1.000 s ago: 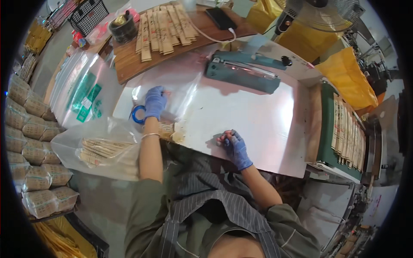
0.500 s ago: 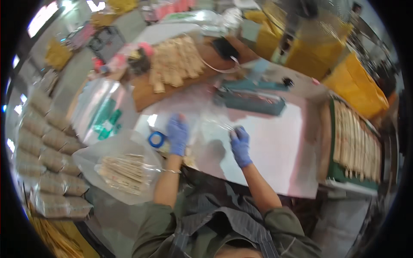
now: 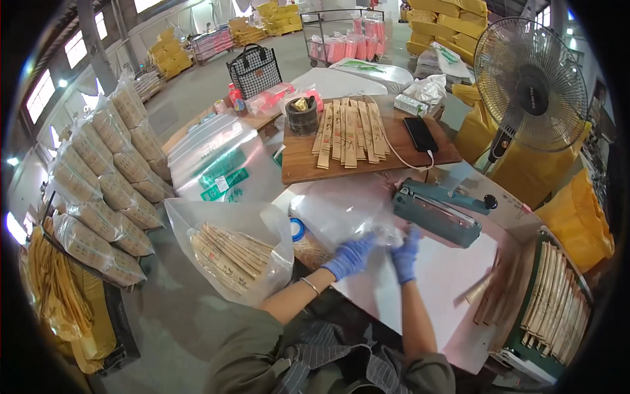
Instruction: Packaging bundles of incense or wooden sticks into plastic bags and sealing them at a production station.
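Note:
Both my hands wear blue gloves and are together over the white worktop (image 3: 436, 289). A clear plastic bag (image 3: 341, 207) lies flat in front of them. My left hand (image 3: 351, 257) is closed on its near edge. At the bag's near right corner, my right hand (image 3: 405, 255) pinches the film, its fingertips partly hidden by the crumpled plastic. Just beyond my right hand stands a teal impulse sealer (image 3: 438, 213). Left of my left hand are a blue tape roll (image 3: 296, 229) and an open plastic bag (image 3: 272, 223) full of slim paper-sleeved sticks (image 3: 230, 256).
A wooden board (image 3: 394, 157) beyond holds paper sleeves (image 3: 351, 131), a dark pot (image 3: 302, 118) and a phone (image 3: 420, 134) on a cable. At right stands a green-lined tray (image 3: 554, 302) of wrapped sticks. A fan (image 3: 531, 85) rises behind. Packed bags (image 3: 108, 174) are stacked left.
My hands, apart before, have come together on the plastic bag. The left hand moved right to its edge. The view has shifted and is sharper.

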`<state>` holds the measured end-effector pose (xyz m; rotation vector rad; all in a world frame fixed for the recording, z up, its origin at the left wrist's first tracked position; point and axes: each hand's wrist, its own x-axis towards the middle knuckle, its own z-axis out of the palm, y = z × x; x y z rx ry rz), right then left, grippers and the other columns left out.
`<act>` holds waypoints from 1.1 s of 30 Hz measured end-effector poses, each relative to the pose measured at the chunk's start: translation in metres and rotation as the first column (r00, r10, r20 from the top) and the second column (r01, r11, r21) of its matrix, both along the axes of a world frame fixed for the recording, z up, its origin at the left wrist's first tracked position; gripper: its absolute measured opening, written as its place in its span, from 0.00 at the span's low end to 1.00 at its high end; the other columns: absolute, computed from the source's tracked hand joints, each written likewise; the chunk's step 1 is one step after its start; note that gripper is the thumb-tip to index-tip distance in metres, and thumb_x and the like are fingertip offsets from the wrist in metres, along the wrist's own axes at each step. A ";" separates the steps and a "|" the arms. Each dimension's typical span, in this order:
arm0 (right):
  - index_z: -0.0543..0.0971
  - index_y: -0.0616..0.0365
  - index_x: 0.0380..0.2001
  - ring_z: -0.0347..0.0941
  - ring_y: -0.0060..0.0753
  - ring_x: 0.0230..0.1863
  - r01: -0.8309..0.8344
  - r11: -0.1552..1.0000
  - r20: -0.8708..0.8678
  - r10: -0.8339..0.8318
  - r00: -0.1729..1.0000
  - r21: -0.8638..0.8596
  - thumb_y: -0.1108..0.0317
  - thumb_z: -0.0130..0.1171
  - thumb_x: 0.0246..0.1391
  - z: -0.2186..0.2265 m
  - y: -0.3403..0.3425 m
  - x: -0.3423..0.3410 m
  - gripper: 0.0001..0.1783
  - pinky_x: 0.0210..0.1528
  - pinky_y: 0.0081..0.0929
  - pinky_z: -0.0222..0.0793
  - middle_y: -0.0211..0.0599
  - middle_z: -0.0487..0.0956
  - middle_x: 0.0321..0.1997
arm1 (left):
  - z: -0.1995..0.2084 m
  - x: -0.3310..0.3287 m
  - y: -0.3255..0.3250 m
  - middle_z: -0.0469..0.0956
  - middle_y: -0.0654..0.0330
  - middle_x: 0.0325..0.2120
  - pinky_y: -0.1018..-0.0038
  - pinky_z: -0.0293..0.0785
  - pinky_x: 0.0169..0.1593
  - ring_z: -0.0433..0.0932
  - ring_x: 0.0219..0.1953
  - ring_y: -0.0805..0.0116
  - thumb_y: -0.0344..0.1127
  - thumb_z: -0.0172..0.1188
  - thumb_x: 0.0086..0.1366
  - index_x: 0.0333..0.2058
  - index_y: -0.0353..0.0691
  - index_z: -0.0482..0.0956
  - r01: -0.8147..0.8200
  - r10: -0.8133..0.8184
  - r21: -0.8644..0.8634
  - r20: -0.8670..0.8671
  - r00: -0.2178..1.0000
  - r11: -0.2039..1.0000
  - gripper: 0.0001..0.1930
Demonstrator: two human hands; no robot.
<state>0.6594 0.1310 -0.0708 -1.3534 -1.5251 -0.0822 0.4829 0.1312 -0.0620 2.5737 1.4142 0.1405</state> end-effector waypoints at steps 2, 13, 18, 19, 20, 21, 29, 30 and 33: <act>0.62 0.58 0.47 0.68 0.36 0.45 -0.183 0.881 -0.627 -0.151 0.764 -0.435 0.77 0.61 0.37 -0.030 0.005 0.046 0.30 0.43 0.32 0.70 0.41 0.68 0.41 | 0.026 -0.040 0.010 0.61 0.56 0.57 0.67 0.74 0.37 0.77 0.34 0.57 0.32 0.49 0.52 0.48 0.53 0.74 -0.053 0.049 0.012 0.252 0.966 0.999 0.21; 0.68 0.62 0.42 0.71 0.27 0.37 -0.241 0.957 -0.971 -0.111 0.210 -0.161 0.72 0.52 0.51 0.009 -0.158 0.174 0.14 0.39 0.24 0.70 0.34 0.70 0.37 | 0.047 0.077 -0.051 0.67 0.52 0.51 0.77 0.74 0.33 0.76 0.34 0.68 0.26 0.58 0.50 0.40 0.40 0.75 0.242 -0.280 0.157 0.716 0.640 0.957 0.16; 0.67 0.60 0.50 0.66 0.23 0.48 -0.481 0.834 -0.736 0.144 0.661 -0.269 0.65 0.61 0.49 0.105 -0.241 0.211 0.25 0.48 0.24 0.65 0.32 0.71 0.45 | -0.014 0.207 -0.050 0.60 0.49 0.56 0.71 0.69 0.50 0.67 0.52 0.60 0.30 0.58 0.54 0.51 0.36 0.67 0.455 -0.407 0.131 0.701 0.586 0.881 0.24; 0.68 0.60 0.49 0.66 0.24 0.49 -0.251 0.930 -0.532 0.073 0.844 -0.270 0.65 0.60 0.50 0.133 -0.267 0.235 0.24 0.48 0.24 0.65 0.32 0.71 0.45 | -0.014 0.230 -0.060 0.58 0.50 0.58 0.68 0.65 0.53 0.64 0.54 0.57 0.33 0.57 0.55 0.53 0.35 0.63 0.439 -0.331 0.039 0.716 0.614 0.898 0.26; 0.68 0.60 0.49 0.66 0.24 0.49 -0.028 0.977 -0.293 -0.036 0.956 -0.213 0.65 0.59 0.51 0.155 -0.288 0.269 0.23 0.48 0.25 0.65 0.31 0.71 0.45 | -0.014 0.251 -0.070 0.56 0.51 0.59 0.66 0.60 0.57 0.62 0.56 0.54 0.35 0.57 0.57 0.56 0.35 0.60 0.408 -0.251 -0.049 0.719 0.648 0.912 0.29; 0.69 0.60 0.49 0.66 0.28 0.48 0.218 0.955 -0.297 -0.272 0.915 -0.202 0.64 0.59 0.50 0.155 -0.301 0.307 0.23 0.49 0.26 0.65 0.34 0.71 0.45 | -0.012 0.267 -0.080 0.56 0.51 0.59 0.66 0.60 0.57 0.62 0.56 0.54 0.35 0.57 0.57 0.56 0.35 0.60 0.444 -0.279 -0.044 0.721 0.634 0.895 0.29; 0.75 0.60 0.39 0.69 0.49 0.48 0.898 -0.307 0.355 -0.916 -0.189 -0.316 0.49 0.54 0.43 0.156 -0.427 0.639 0.26 0.53 0.39 0.63 0.51 0.74 0.44 | -0.018 0.343 -0.083 0.54 0.50 0.60 0.69 0.53 0.61 0.56 0.60 0.56 0.38 0.51 0.61 0.57 0.35 0.59 0.350 -0.323 0.044 0.509 0.798 0.936 0.27; 0.76 0.58 0.38 0.69 0.49 0.49 0.908 -0.397 0.453 -0.839 -0.300 -0.134 0.49 0.52 0.44 0.144 -0.437 0.661 0.24 0.52 0.42 0.63 0.50 0.74 0.44 | -0.016 0.338 -0.079 0.55 0.50 0.59 0.69 0.51 0.62 0.56 0.60 0.55 0.39 0.50 0.61 0.57 0.35 0.59 0.367 -0.328 0.029 0.517 0.791 0.930 0.27; 0.79 0.54 0.36 0.72 0.47 0.44 0.783 -0.467 0.675 -0.733 -0.082 -0.411 0.48 0.51 0.44 0.143 -0.428 0.661 0.24 0.46 0.42 0.67 0.48 0.76 0.42 | 0.004 0.329 -0.078 0.65 0.44 0.51 0.61 0.54 0.59 0.61 0.54 0.46 0.46 0.52 0.59 0.53 0.35 0.64 0.311 -0.345 0.162 0.274 0.898 0.937 0.27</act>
